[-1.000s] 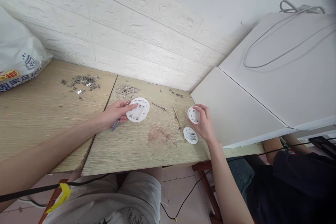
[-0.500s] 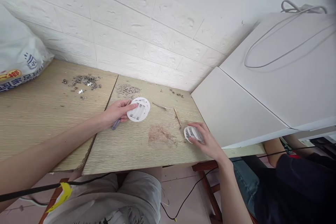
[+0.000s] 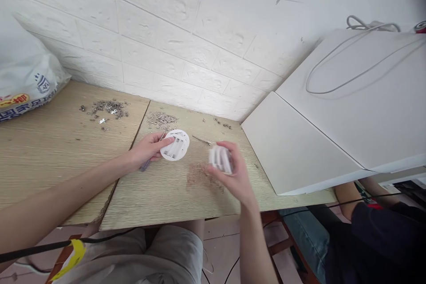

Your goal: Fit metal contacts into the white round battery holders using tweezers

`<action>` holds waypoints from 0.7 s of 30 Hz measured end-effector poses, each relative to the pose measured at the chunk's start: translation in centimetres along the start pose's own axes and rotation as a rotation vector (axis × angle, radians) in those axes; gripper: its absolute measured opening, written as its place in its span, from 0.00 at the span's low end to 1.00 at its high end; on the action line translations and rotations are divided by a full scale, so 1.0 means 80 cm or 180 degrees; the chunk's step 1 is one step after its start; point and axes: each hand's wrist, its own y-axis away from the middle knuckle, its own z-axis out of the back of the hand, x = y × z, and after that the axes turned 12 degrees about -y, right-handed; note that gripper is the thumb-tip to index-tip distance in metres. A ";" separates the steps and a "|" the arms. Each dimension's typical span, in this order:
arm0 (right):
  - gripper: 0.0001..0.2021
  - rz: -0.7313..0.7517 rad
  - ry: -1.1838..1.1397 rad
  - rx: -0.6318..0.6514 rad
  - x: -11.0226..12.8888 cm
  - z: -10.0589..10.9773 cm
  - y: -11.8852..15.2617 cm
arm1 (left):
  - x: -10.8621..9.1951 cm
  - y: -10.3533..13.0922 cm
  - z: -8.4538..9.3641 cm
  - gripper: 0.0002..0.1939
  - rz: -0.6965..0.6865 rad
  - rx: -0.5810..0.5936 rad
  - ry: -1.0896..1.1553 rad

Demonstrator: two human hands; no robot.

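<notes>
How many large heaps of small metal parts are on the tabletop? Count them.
2: the darker heap on the left tabletop section, and the paler heap on the right tabletop section, beyond the left hand.

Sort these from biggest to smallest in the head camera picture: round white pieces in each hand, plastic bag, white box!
1. White box
2. Plastic bag, partly cut off
3. Can't rank: left-hand pieces and right-hand pieces look nearly alike, and the right ones are blurry and partly behind fingers.

Open near tabletop (image 3: 156,204), wall (image 3: 159,62) behind, box (image 3: 299,146) right
</notes>
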 end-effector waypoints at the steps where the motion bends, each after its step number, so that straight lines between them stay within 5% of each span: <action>1: 0.27 0.0149 -0.0093 0.0011 0.007 -0.021 -0.006 | -0.001 0.000 -0.001 0.17 0.0004 -0.0028 -0.0014; 5: 0.30 0.0466 -0.0140 -0.0071 0.018 -0.089 -0.026 | 0.000 0.003 -0.003 0.18 0.0005 -0.0114 -0.0029; 8: 0.32 0.0263 -0.0172 -0.0063 0.014 -0.114 -0.030 | 0.001 0.006 -0.003 0.19 -0.0057 0.0003 0.0000; 14: 0.39 -0.0069 -0.0388 -0.0160 0.006 -0.128 -0.025 | 0.000 0.010 -0.001 0.17 -0.0255 0.0171 0.0190; 21: 0.20 -0.0211 -0.0798 -0.0394 0.007 -0.132 -0.026 | 0.004 0.003 0.008 0.13 -0.0076 0.0502 0.0419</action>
